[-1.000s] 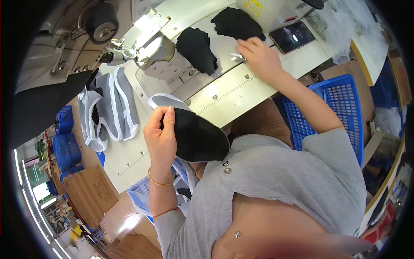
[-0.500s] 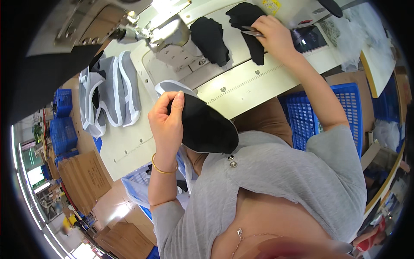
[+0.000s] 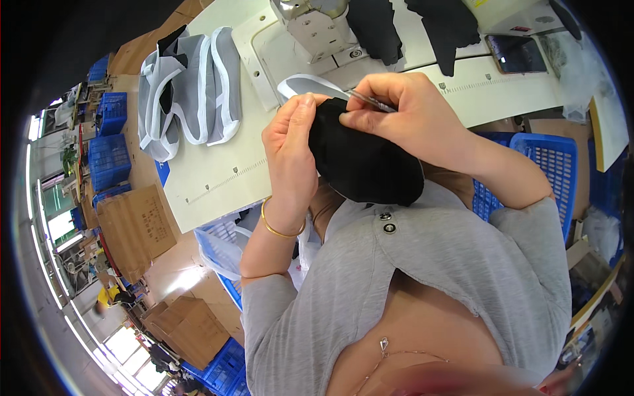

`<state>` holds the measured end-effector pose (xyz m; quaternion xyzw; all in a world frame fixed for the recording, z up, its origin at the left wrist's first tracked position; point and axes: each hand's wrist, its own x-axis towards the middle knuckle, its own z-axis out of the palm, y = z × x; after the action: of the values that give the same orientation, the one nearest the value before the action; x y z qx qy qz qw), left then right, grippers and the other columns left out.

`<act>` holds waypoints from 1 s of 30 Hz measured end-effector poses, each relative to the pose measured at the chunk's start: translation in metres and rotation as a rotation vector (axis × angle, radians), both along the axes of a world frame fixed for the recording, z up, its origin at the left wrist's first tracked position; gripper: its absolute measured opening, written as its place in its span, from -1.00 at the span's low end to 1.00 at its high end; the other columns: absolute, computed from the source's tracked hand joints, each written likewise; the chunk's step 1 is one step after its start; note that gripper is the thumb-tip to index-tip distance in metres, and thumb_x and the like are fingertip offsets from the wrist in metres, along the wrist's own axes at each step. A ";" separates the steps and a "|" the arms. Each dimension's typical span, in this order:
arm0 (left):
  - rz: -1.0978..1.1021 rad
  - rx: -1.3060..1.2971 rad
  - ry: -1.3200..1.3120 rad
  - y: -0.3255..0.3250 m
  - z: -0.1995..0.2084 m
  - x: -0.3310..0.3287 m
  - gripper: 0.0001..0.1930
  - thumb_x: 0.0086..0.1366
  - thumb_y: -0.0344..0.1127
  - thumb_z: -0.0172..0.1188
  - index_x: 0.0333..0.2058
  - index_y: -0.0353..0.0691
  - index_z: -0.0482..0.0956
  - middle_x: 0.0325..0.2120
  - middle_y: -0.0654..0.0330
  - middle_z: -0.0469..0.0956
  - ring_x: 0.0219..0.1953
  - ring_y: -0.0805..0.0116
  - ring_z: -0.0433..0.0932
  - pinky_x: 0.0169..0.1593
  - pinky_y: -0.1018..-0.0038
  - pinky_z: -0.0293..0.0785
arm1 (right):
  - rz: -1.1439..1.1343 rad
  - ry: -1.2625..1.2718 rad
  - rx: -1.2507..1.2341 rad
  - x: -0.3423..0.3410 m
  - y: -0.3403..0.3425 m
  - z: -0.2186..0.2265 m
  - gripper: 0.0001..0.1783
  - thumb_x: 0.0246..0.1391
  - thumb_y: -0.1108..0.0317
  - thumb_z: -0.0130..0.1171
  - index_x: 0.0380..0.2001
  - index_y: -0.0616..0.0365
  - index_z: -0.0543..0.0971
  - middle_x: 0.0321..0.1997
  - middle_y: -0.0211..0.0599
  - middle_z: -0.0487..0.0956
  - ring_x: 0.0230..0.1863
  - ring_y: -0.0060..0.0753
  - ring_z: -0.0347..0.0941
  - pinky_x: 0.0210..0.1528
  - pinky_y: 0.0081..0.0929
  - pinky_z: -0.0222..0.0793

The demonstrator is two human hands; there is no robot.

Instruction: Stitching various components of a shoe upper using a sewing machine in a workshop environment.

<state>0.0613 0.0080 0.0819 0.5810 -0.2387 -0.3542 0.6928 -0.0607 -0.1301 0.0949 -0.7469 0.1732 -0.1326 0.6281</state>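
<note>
The black cloth (image 3: 366, 162) is held before the chest, its upper edge pinched between thumb and curled fingers of the left hand (image 3: 294, 135). A thin metal tool (image 3: 372, 100) is gripped in the right hand (image 3: 409, 112), fingers closed; its contact with the cloth cannot be confirmed. Edge trimming is judged in hand; a taut edge and careful tool placement are called for. At 11 o'clock a sewing machine (image 3: 316, 33) is noted; at 10, white-edged grey pieces (image 3: 191, 86); at 2, a phone (image 3: 517, 54).
</note>
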 end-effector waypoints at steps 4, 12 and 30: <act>0.015 -0.015 0.005 0.004 -0.002 0.000 -0.72 0.46 -0.29 0.01 -0.28 -0.38 0.61 -0.43 0.28 0.58 -0.39 0.63 0.47 -0.27 0.67 0.39 | -0.014 -0.023 0.003 0.005 0.002 -0.009 -0.81 0.05 0.36 0.29 -0.43 0.32 0.61 -0.53 -0.24 0.59 -0.46 -0.56 0.45 -0.37 -0.51 0.33; 0.056 0.047 -0.163 0.003 -0.007 -0.002 -0.88 0.35 -0.43 0.19 -0.24 -0.38 0.62 -0.41 0.33 0.58 -0.35 0.65 0.46 -0.23 0.68 0.39 | -0.031 -0.037 -0.006 0.007 0.002 -0.012 -0.79 0.05 0.35 0.28 -0.41 0.34 0.60 -0.52 -0.21 0.58 -0.46 -0.49 0.45 -0.36 -0.47 0.34; 0.142 -0.001 -0.278 0.004 -0.009 0.005 -0.88 0.34 -0.44 0.23 -0.25 -0.39 0.61 -0.43 0.35 0.55 -0.38 0.66 0.43 -0.27 0.71 0.35 | -0.166 -0.050 0.022 -0.004 0.006 -0.019 -0.79 0.06 0.33 0.30 -0.35 0.28 0.60 -0.42 -0.25 0.62 -0.35 -0.47 0.53 -0.24 -0.49 0.43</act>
<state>0.0663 0.0118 0.0731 0.6395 -0.2907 -0.2205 0.6767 -0.0649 -0.1244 0.0754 -0.7193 0.2202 -0.2010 0.6274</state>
